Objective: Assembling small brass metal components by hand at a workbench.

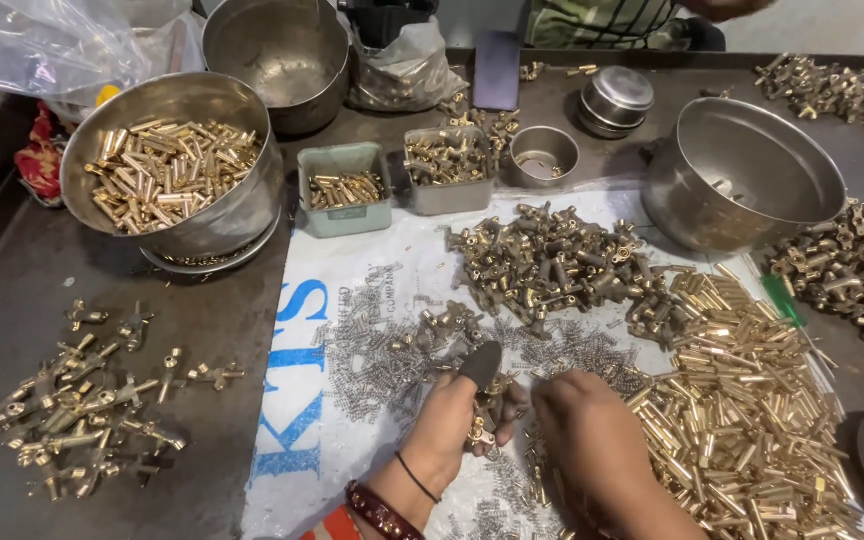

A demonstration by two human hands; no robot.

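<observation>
Two hands over small springs | left hand grip clamped on brass fitting | right hand grip state unclear | tabletop

left hand holds brass fitting | right hand beside (over springs)

Bright overhead light — glare on steel bowls, soft shadows, slight edge distortion.

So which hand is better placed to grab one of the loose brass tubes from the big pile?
Probably the right hand. It lies at the edge of the brass tube pile, on its own side. The left hand already holds a small brass fitting and sits farther away, over the springs.
</observation>
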